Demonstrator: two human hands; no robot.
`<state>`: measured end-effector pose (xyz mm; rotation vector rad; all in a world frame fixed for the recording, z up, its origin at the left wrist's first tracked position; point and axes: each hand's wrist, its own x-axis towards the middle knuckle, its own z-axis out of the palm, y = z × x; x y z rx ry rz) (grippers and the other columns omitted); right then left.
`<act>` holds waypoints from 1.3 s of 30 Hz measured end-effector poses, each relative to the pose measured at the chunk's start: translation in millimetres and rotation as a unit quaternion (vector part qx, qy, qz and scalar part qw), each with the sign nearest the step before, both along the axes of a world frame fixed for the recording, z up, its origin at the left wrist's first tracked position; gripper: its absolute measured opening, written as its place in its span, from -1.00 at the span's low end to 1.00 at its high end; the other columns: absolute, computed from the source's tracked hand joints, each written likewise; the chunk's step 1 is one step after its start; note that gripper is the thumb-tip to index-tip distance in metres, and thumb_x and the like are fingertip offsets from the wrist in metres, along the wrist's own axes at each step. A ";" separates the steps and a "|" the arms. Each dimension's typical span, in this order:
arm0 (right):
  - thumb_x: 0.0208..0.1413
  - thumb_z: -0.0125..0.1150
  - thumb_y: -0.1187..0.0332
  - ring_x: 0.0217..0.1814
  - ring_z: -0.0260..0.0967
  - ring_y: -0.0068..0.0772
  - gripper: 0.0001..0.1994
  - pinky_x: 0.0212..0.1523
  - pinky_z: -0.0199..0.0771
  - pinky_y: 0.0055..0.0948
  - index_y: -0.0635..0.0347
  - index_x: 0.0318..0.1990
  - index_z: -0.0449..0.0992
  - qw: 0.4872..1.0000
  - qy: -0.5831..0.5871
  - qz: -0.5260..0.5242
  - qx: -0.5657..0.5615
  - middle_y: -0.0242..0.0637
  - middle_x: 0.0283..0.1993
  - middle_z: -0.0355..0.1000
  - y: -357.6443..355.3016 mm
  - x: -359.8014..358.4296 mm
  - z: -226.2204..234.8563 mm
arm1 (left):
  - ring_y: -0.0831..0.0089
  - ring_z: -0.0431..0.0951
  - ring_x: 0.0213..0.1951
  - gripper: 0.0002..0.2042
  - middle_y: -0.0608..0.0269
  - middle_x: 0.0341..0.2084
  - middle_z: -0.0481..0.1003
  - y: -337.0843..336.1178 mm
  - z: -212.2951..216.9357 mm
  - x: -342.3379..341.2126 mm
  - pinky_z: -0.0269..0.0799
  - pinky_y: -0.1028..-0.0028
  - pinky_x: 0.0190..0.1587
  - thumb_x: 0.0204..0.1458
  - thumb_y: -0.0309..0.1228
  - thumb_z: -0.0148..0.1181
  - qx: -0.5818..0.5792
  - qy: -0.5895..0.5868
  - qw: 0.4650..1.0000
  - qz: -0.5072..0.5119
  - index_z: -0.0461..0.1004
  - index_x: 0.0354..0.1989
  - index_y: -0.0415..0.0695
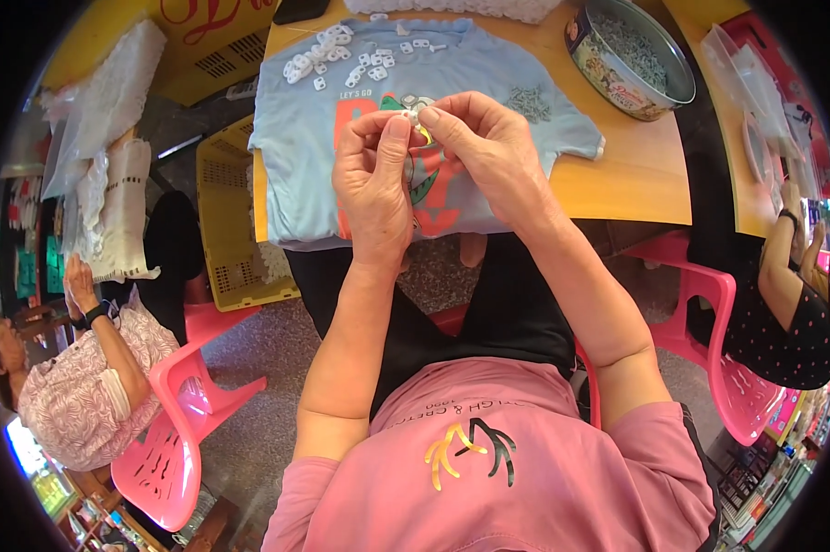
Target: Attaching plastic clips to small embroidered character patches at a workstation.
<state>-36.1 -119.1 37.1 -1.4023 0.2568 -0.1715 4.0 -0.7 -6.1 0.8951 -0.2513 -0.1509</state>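
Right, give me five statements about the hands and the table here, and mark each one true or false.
1. Both hands, the left hand and the right hand, pinch one small white piece between their fingers. True.
2. The light blue T-shirt is folded on a chair. False: it lies spread flat on the wooden table.
3. A heap of small white pieces lies on the shirt's far left part. True.
4. The round tin stands left of the hands. False: it stands to their right.
5. The pink chairs are stacked on the table. False: they stand on the floor.
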 end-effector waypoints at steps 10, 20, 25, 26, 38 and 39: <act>0.19 0.26 0.17 -0.41 0.34 -0.74 -0.71 -0.41 0.35 -0.69 0.26 -0.19 0.57 0.997 0.016 0.006 0.070 -0.46 -0.39 0.46 -4.1 -1.0 2.7 | 0.62 0.48 -0.18 -0.89 0.30 -0.20 0.46 -5.9 2.3 -10.5 0.50 0.61 -0.18 0.20 -0.56 0.11 0.183 -0.163 0.965 0.095 0.44 -0.13 -0.22; 0.20 0.24 0.33 -0.36 0.38 -0.69 -0.80 -0.35 0.41 -0.66 0.32 -0.18 0.54 1.000 -0.024 -0.007 -0.011 -0.39 -0.34 0.49 -13.5 -3.3 -4.7 | 0.63 0.52 -0.27 -0.87 0.31 -0.29 0.50 -5.7 11.8 -9.9 0.46 0.64 -0.22 0.23 -0.47 0.11 0.163 -0.033 0.986 -0.010 0.41 -0.11 -0.23; 0.15 0.24 0.48 -0.34 0.47 -0.57 -0.87 -0.37 0.50 -0.57 0.37 -0.21 0.51 0.970 -0.142 -0.092 -0.172 -0.27 -0.31 0.50 8.1 1.1 -21.0 | 0.60 0.51 -0.26 -0.89 0.29 -0.30 0.50 1.0 0.4 -3.5 0.45 0.60 -0.18 0.24 -0.48 0.09 0.088 -0.033 0.996 -0.006 0.41 -0.13 -0.24; 0.12 0.25 0.51 -0.38 0.47 -0.54 -0.89 -0.40 0.49 -0.55 0.36 -0.22 0.51 0.940 -0.183 -0.104 -0.268 -0.26 -0.32 0.49 7.3 -1.3 -21.0 | 0.60 0.50 -0.25 -0.90 0.29 -0.30 0.50 0.8 0.5 -4.0 0.45 0.59 -0.17 0.24 -0.49 0.08 0.058 -0.032 0.998 -0.002 0.41 -0.14 -0.24; -0.01 0.31 0.52 -0.34 0.43 -0.39 -0.91 -0.44 0.45 -0.49 0.22 -0.32 0.58 0.783 -0.134 -0.116 -0.596 -0.29 -0.32 0.45 -96.7 -35.1 -15.5 | 0.58 0.49 -0.26 -0.92 0.27 -0.30 0.50 -2.6 1.8 -4.8 0.41 0.56 -0.09 0.23 -0.53 0.07 0.093 -0.054 0.994 0.000 0.40 -0.16 -0.24; -0.01 0.31 0.52 -0.34 0.43 -0.39 -0.91 -0.44 0.45 -0.49 0.22 -0.32 0.58 0.784 -0.133 -0.113 -0.596 -0.29 -0.32 0.45 -95.9 -34.8 -15.3 | 0.58 0.49 -0.26 -0.92 0.27 -0.30 0.50 -2.3 1.5 -4.8 0.41 0.56 -0.10 0.23 -0.53 0.08 0.092 -0.056 0.994 0.000 0.40 -0.16 -0.23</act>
